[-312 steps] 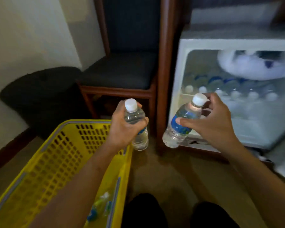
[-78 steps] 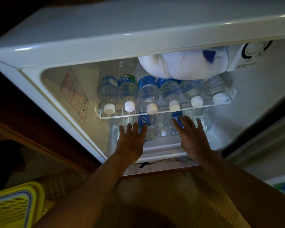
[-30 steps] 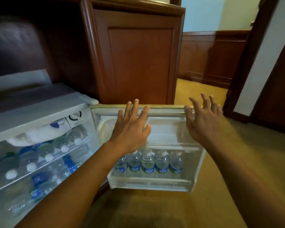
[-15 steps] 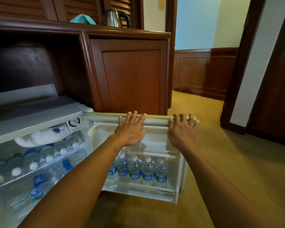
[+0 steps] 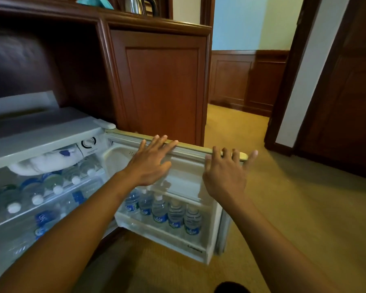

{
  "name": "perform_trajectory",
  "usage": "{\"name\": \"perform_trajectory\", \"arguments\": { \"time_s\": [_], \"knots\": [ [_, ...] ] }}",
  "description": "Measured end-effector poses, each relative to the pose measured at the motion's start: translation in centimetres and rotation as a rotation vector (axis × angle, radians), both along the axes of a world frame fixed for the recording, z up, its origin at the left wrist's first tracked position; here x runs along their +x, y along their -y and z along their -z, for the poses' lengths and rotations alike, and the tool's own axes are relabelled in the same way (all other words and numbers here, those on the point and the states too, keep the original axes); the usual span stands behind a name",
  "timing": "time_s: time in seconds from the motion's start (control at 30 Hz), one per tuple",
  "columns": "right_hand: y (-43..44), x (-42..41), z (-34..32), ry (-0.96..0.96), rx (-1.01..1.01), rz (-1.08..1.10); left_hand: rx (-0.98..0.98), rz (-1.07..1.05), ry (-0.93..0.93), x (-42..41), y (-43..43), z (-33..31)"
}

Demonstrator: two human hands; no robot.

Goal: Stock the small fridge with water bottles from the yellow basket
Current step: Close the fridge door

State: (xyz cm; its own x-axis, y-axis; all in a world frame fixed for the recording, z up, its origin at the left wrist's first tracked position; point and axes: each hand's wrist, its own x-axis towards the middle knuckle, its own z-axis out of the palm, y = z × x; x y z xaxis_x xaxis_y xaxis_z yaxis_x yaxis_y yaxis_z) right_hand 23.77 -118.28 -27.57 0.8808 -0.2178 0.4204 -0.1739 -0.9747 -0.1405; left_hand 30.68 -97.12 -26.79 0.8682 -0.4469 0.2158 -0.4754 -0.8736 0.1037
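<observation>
The small white fridge (image 5: 51, 132) stands open at the left, with water bottles (image 5: 55, 188) lying on its wire shelf and more below. Its door (image 5: 186, 163) is swung out toward me, and a row of upright bottles (image 5: 175, 215) fills the door rack. My left hand (image 5: 150, 163) is spread flat against the inside of the door, fingertips at its top edge. My right hand (image 5: 226, 172) is spread near the door's outer top corner, fingers over the rim. Neither hand holds anything. The yellow basket is out of view.
A dark wooden cabinet (image 5: 163, 85) stands right behind the fridge door, with a kettle (image 5: 135, 4) on top. Tan carpet (image 5: 294, 208) stretches to the right toward a doorway with dark wooden frames (image 5: 287, 81). A frosted freezer lump (image 5: 44, 161) hangs over the top shelf.
Both hands left the bottles inside the fridge and moved right to the open door's top edge. Since half a second ago the fingers have spread and the door sits slightly farther out.
</observation>
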Motion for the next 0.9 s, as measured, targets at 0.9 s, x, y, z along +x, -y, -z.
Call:
{"name": "perform_trajectory", "arguments": {
  "time_s": [0.9],
  "knots": [
    [-25.3, -1.3, 2.2, 0.069, 0.473, -1.393, -0.652, -0.488, -0.257, -25.6, -20.2, -2.0]
  ]
}}
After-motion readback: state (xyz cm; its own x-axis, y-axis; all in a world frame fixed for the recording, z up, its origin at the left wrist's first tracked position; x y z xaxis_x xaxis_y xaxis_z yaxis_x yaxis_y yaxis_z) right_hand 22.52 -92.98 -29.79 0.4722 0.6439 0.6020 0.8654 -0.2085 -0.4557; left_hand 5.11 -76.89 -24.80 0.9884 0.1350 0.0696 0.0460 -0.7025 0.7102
